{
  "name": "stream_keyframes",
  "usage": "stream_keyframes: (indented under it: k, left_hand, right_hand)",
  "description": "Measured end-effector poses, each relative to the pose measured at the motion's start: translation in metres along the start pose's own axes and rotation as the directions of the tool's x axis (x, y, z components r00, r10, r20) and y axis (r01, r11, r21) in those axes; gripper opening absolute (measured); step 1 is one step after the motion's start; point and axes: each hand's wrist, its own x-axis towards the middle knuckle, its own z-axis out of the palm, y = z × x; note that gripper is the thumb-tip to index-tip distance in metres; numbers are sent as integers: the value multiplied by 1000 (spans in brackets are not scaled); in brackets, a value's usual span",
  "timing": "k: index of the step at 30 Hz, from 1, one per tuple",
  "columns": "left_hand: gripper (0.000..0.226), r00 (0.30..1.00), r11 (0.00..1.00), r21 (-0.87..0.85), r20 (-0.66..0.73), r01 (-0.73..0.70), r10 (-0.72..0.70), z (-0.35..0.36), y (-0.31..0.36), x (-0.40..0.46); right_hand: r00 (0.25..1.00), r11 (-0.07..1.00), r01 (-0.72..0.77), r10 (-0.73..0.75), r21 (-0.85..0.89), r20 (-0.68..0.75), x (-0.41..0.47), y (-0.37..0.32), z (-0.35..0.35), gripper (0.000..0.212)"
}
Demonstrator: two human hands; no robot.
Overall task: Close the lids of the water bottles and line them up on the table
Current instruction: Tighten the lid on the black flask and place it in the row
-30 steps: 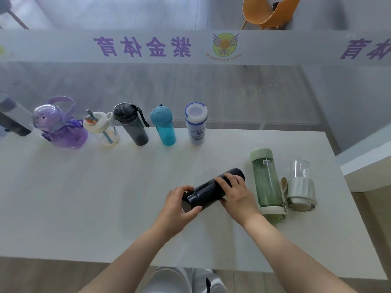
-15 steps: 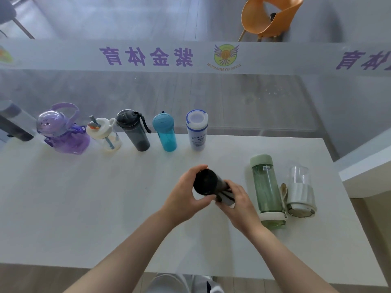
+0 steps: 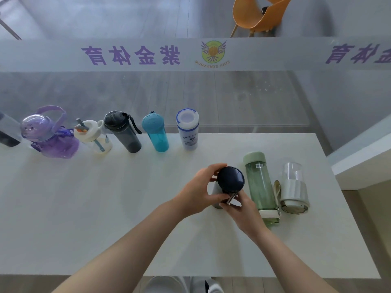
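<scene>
A black bottle (image 3: pixel 230 179) stands nearly upright above the white table (image 3: pixel 105 208), its round dark lid facing the camera. My left hand (image 3: pixel 201 192) wraps the lid from the left. My right hand (image 3: pixel 241 210) grips the bottle's lower body from below right. Along the table's far edge stands a row: a purple bottle (image 3: pixel 50 134), a white straw bottle (image 3: pixel 93 136), a dark grey bottle (image 3: pixel 122 132), a teal bottle (image 3: pixel 155 133) and a white-and-blue bottle (image 3: pixel 187 129). A green bottle (image 3: pixel 260 187) and a clear-and-white bottle (image 3: pixel 294 187) lie on their sides to the right.
Another dark bottle (image 3: pixel 7 132) is cut off at the left edge. A glass wall with a frosted lettered band (image 3: pixel 190 53) runs behind the table. An orange chair (image 3: pixel 258 13) sits beyond it. The table's right edge borders a white ledge (image 3: pixel 359 157).
The black bottle went from lying across my hands to standing nearly upright, lid toward the camera. Both hands shifted right with it; my left hand now covers the lid.
</scene>
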Motion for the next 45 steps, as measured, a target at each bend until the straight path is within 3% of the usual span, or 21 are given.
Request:
stream_keyframes:
  k: [10,26,36,45]
  left_hand:
    - [63,995,994,-59,-6,97,-98,8,-18,7]
    - [59,989,992,-113,-128,58,-72,-16,-30,108]
    - [57,968,992,-104,-235,70,-93,-33,-39,164]
    - [59,949,991,-110,-299,71,-101,-39,-46,182]
  right_hand:
    - [994,997,67,-65,26,-86,4,8,11,56]
    - [983,992,105,-94,65,-157,112,-17,-4,51]
    - [973,976,188,-201,-114,-116,179,-31,-15,55]
    - [974,965,202,-216,-166,-71,207,-32,-20,56]
